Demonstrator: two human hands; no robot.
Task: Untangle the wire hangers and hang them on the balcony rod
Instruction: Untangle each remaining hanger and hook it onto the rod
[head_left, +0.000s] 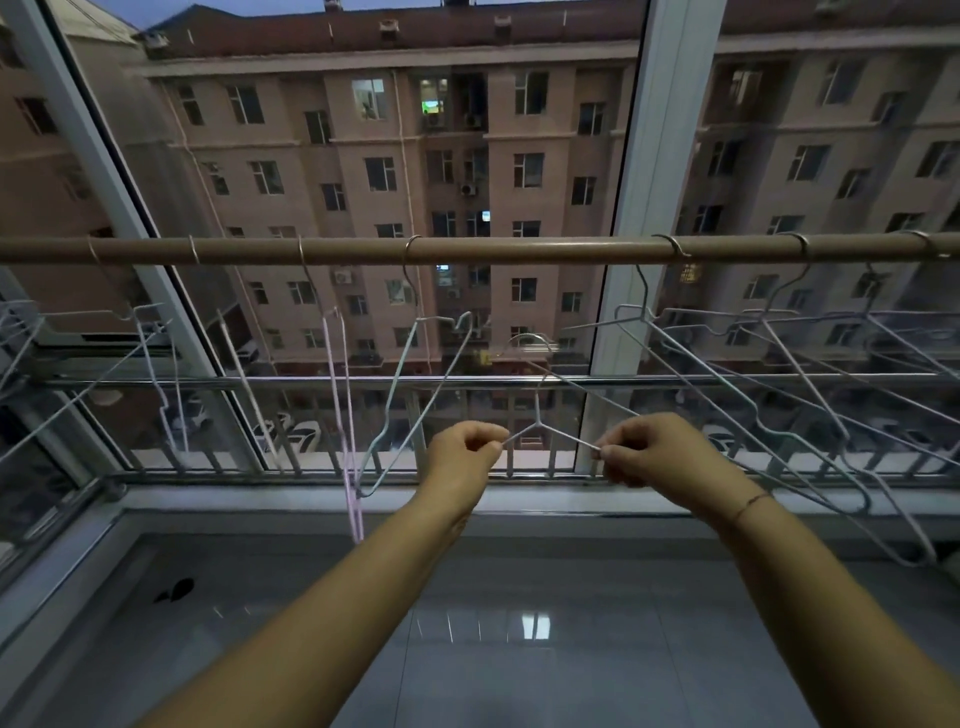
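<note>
A pale wire hanger (537, 423) is held upright between my hands below the brown balcony rod (519, 248). Its hook (530, 340) rises toward the rod but stays under it, clear of it. My left hand (462, 457) pinches the hanger's left shoulder. My right hand (649, 449) pinches its right shoulder. Several wire hangers hang on the rod: a light blue one (415, 374) and a pink one (345, 415) to the left, and a crossed group (779, 374) to the right.
Behind the rod stands the window glass with white frames (649, 208) and a metal railing (467, 384) outside. A glossy grey sill or counter (467, 623) lies under my arms. More hangers (78, 364) hang at the far left.
</note>
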